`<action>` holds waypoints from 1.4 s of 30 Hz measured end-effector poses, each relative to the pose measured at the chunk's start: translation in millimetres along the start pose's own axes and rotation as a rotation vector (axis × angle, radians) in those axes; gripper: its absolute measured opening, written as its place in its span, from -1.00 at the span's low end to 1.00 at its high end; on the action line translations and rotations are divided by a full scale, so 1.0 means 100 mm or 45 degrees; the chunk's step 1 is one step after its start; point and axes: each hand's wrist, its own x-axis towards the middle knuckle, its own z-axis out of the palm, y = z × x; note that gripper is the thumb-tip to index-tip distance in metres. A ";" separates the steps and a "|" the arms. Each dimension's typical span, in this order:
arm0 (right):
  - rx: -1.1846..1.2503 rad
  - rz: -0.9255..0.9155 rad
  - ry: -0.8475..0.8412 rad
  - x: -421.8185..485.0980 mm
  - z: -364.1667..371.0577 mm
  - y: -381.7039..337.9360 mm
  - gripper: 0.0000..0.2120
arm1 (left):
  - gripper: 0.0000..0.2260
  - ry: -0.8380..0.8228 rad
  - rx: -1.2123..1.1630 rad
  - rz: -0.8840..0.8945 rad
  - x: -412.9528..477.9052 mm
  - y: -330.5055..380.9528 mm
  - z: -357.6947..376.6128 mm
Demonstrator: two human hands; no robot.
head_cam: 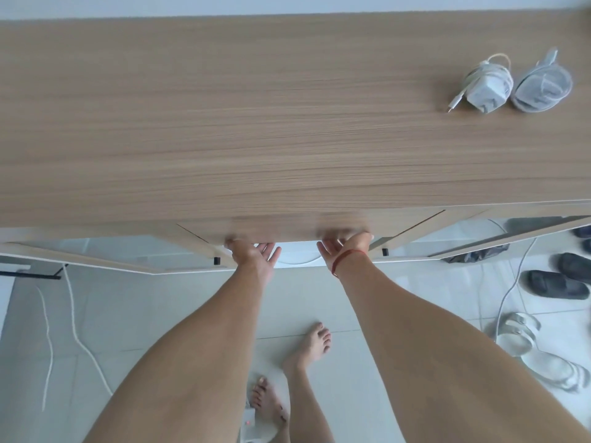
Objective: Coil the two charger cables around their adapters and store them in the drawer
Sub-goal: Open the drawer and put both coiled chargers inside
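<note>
Two chargers sit on the wooden tabletop (256,123) at about 2 o'clock, just beside each other and well apart from the hands. The white charger (486,86) has its cable wound round the block-shaped adapter, a small loop standing up at 12 o'clock and the plug end poking out toward 7 o'clock. The grey charger (540,86), at its 3 o'clock side, is a flat oval bundle, its cable wrapped in close turns.

At 6 o'clock of the tabletop, both hands meet the lower edge of the drawer front (287,227). The left hand (252,252) and the right hand (342,246) show straight, slightly spread fingers reaching under the panel. The thumbs are blurred against the wood, so I cannot tell whether either hand pinches it. A red thread (339,260) circles the right wrist.
</note>
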 end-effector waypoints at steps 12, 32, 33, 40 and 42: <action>0.181 0.138 0.110 -0.17 -0.35 0.14 -0.36 | -0.40 0.087 -0.058 -0.148 -0.21 -0.14 -0.36; -2.249 -1.255 0.016 -1.45 -0.69 0.00 -0.78 | -0.69 -0.038 1.939 1.314 -1.52 0.02 -0.56; -2.370 -1.223 0.020 -1.49 -0.69 0.05 -0.79 | -0.70 -0.096 2.139 1.201 -1.56 -0.02 -0.59; -2.507 -0.858 -0.085 -1.69 -0.80 -0.02 -0.71 | -0.71 -0.139 2.214 0.778 -1.88 0.08 -0.58; -2.350 -0.874 -0.184 -1.80 -0.82 -0.09 -0.67 | -0.69 -0.160 2.194 0.826 -1.98 0.10 -0.51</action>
